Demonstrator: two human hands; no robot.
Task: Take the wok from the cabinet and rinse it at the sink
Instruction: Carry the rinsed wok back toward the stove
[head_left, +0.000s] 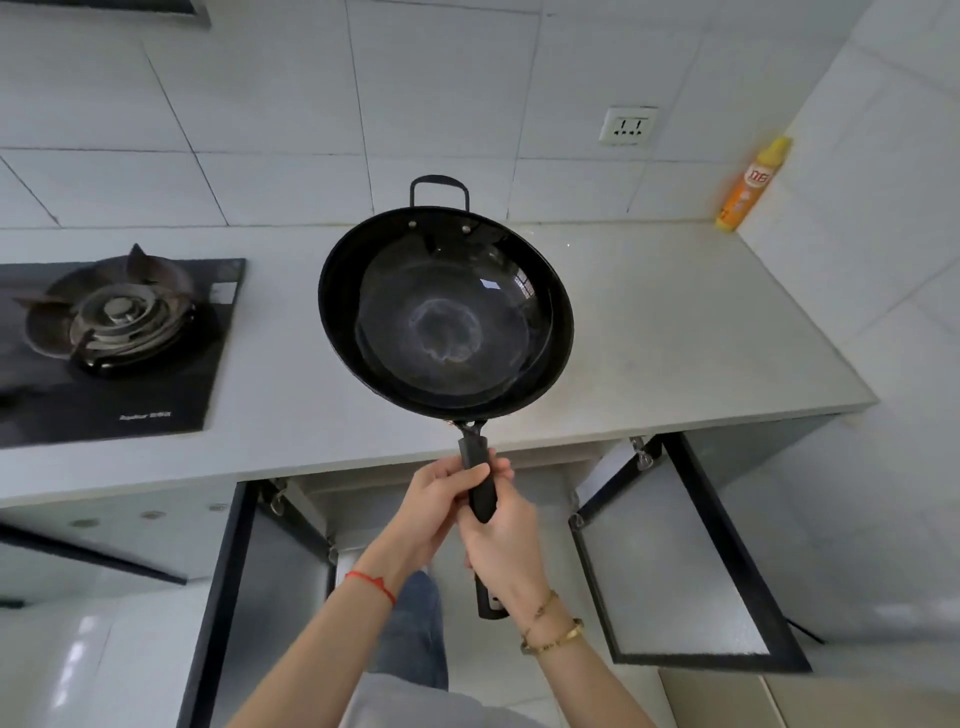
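Note:
A black wok (445, 312) with a loop helper handle at its far rim is held level above the grey countertop (675, 332). Its long black handle points toward me. My left hand (434, 512) grips the handle near the bowl, and my right hand (506, 545) grips it lower down. Below the counter the cabinet (441, 499) stands with both doors swung open, the left door (228, 597) and the right door (691, 561). No sink is in view.
A gas burner (111, 317) on a black hob sits at the left of the counter. An orange and yellow bottle (750, 184) stands in the back right corner by the tiled wall. A wall socket (627, 126) is above the counter.

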